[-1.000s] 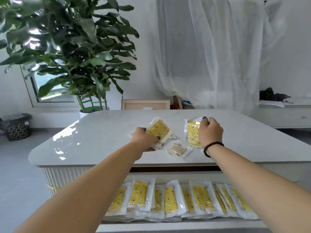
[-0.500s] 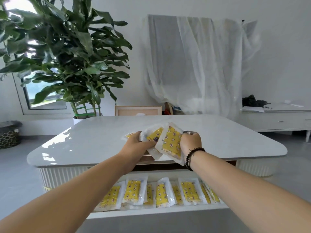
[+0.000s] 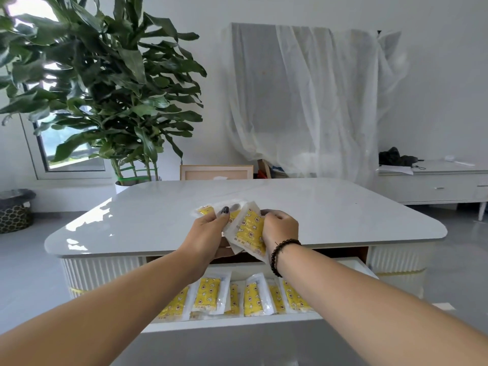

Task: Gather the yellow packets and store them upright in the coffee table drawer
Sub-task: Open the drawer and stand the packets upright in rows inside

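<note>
Both hands meet over the near edge of the white coffee table (image 3: 158, 217). My left hand (image 3: 208, 233) grips a fanned bunch of yellow packets (image 3: 211, 210) in clear wrappers, thumb on top. My right hand (image 3: 280, 229) holds a yellow packet (image 3: 248, 231) that leans against that bunch. Below them the coffee table drawer (image 3: 232, 323) stands pulled out toward me. Inside it a row of several yellow packets (image 3: 253, 294) stands upright, leaning on one another; my forearms hide both ends of the row.
A large potted plant (image 3: 105, 88) stands behind the table's left side, with a dark waste bin (image 3: 15, 210) on the floor far left. A draped white sheet (image 3: 311, 101) hangs at the back. A low white cabinet (image 3: 433, 186) is at the right.
My hands lifted the packets off the tabletop and brought them together near the table's front edge. The packets now overlap in one bunch, and no loose packets lie on the tabletop.
</note>
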Tool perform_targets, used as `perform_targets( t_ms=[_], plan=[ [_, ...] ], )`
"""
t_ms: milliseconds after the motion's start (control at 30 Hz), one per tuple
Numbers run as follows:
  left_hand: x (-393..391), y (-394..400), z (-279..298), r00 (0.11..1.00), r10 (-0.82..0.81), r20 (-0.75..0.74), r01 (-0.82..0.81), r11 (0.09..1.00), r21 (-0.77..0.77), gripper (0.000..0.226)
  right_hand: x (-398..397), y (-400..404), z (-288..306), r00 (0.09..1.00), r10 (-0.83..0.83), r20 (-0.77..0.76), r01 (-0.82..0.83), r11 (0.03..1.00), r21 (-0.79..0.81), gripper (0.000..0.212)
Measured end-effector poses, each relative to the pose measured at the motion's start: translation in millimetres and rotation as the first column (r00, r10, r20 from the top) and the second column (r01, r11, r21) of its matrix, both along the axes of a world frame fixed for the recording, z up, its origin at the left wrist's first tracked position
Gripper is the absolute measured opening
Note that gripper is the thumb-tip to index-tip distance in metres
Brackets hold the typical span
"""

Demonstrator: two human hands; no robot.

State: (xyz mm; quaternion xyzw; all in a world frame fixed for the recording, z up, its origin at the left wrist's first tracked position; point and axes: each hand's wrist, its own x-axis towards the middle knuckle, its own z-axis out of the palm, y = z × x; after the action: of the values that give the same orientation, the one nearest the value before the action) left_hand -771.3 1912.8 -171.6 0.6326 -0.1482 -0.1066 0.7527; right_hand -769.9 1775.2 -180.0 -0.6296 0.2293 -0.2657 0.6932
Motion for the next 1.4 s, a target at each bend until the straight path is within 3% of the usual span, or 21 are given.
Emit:
perform_targets(
  t_ms=[67,167,233,367,467,533,633,800,967,1100,1233,1400],
  plan=[
    [3.1,2.0,0.1,0.999,0.014,-0.032,-0.015,1.000,-0.021,0.025,0.4,0.9,1.2,1.000,0.021,-0.016,-0.020,0.998,0.051,0.023],
    [4.5,1.4,0.8,0.998,0.032,-0.059,-0.035,0.998,-0.053,0.025,1.0,4.6,1.7,0.996,0.078,-0.033,-0.078,0.997,-0.001,0.009],
    [5.7,-1.5,1.0,0.997,0.040,-0.058,-0.044,0.998,-0.056,0.027,4.2,4.9,-0.3,0.997,0.076,-0.022,-0.077,0.996,-0.033,0.028],
    [7.9,-7.1,1.7,0.996,0.001,-0.084,-0.006,0.998,-0.059,0.034,9.8,0.5,-2.8,0.998,0.033,-0.046,-0.036,0.998,-0.051,0.045],
    [8.3,-8.7,-0.5,0.998,-0.039,-0.041,0.040,0.999,0.020,0.017,9.4,-7.7,-2.4,0.998,0.008,-0.065,-0.008,1.000,-0.010,0.036],
    [8.7,-9.5,-2.3,1.000,-0.012,-0.006,0.012,0.996,0.088,0.028,9.3,-12.6,-1.1,0.997,0.018,-0.078,-0.021,0.999,-0.034,0.030],
    [12.2,-9.5,-5.1,0.999,0.023,0.032,-0.029,0.983,0.183,0.035,12.1,-19.7,1.5,0.994,0.065,-0.089,-0.070,0.997,-0.045,0.032],
    [16.2,-6.1,-6.3,0.997,0.042,0.061,-0.056,0.962,0.266,0.028,10.4,-32.1,9.8,0.974,0.179,-0.138,-0.192,0.978,-0.085,0.032],
    [23.1,-2.0,-9.0,0.988,0.095,0.121,-0.131,0.934,0.331,0.016,8.3,-46.9,11.4,0.921,0.267,-0.285,-0.322,0.932,-0.166,0.035],
    [28.9,2.1,-10.4,0.984,0.134,0.115,-0.168,0.915,0.367,0.008,4.4,-59.3,8.4,0.891,0.330,-0.311,-0.384,0.914,-0.130,0.040],
    [30.2,2.9,-16.4,0.996,0.061,0.061,-0.080,0.923,0.376,0.019,-1.4,-60.9,6.5,0.835,0.508,-0.211,-0.519,0.855,0.005,0.022],
    [21.2,-4.4,-21.5,0.996,-0.085,-0.015,0.085,0.943,0.323,0.025,-0.8,-66.3,-3.8,0.877,0.428,-0.218,-0.458,0.881,-0.115,0.018]
  ],
)
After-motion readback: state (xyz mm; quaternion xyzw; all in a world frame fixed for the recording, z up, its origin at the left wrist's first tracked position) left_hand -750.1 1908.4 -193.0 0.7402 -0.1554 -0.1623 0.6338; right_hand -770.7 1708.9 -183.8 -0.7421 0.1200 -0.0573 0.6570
